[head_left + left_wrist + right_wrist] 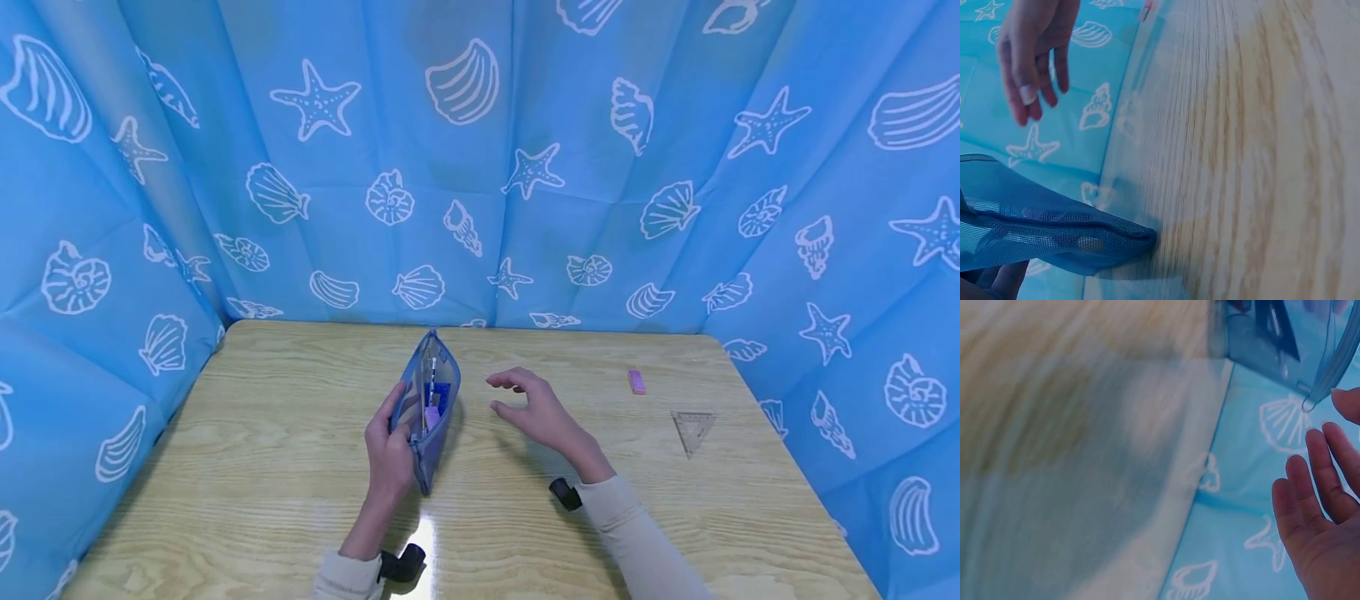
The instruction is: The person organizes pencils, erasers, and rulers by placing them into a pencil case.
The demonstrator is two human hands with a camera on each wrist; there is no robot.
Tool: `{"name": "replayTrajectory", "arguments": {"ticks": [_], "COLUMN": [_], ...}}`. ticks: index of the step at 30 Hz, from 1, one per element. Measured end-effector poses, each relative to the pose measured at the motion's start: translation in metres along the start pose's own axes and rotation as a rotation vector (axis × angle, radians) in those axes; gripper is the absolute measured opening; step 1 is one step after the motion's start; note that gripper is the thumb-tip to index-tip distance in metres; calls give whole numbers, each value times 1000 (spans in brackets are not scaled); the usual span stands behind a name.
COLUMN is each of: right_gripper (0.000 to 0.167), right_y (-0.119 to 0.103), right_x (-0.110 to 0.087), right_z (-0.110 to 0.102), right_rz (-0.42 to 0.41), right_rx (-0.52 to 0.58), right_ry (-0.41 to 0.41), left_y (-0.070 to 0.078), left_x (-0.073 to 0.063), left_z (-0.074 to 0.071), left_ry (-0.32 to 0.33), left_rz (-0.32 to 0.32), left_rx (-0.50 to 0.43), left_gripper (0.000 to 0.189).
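Note:
My left hand grips a blue mesh zip pouch by its left side, upright with its mouth parted. Inside the pouch show a slim patterned stick like a pencil, a purple block and a dark blue piece. To the right of the pouch, my right hand hovers over the table with bent, relaxed fingers and nothing in them. The right wrist view has its fingers apart, close to a metal ring at the pouch's corner. Mesh and a folded edge of the pouch fill the lower left wrist view.
A pink eraser lies on the wooden table toward the back right. Nearer and further right is a clear triangular set square. A blue curtain with white shells and starfish hangs behind and along both sides.

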State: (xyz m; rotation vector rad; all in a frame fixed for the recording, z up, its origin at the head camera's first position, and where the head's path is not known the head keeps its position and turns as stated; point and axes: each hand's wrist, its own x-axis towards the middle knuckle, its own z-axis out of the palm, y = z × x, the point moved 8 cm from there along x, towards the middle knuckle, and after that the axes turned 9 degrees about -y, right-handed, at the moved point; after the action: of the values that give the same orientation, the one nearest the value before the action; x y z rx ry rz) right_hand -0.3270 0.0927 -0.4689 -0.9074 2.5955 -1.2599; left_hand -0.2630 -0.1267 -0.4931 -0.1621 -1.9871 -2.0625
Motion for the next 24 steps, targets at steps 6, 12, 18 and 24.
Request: {"name": "replayTrajectory", "arguments": {"ticks": [6, 12, 18, 24], "right_gripper": [37, 37, 35, 35], "right_y": [19, 35, 47, 64], "right_x": [-20, -37, -51, -67], "right_z": [-11, -27, -40, -48], "right_rz": [46, 83, 73, 102], "right_rx": [-9, -15, -39, -39], "right_ry": [6, 33, 70, 92], "left_y": [0, 1, 0, -2], "left_x": [-1, -1, 0, -1], "left_z": [1, 2, 1, 0], "left_ry": [-3, -1, 3, 6], "left_rz": [16, 12, 15, 9], "left_rx": [6, 2, 5, -2], "left_gripper": [67, 67, 67, 66]}}
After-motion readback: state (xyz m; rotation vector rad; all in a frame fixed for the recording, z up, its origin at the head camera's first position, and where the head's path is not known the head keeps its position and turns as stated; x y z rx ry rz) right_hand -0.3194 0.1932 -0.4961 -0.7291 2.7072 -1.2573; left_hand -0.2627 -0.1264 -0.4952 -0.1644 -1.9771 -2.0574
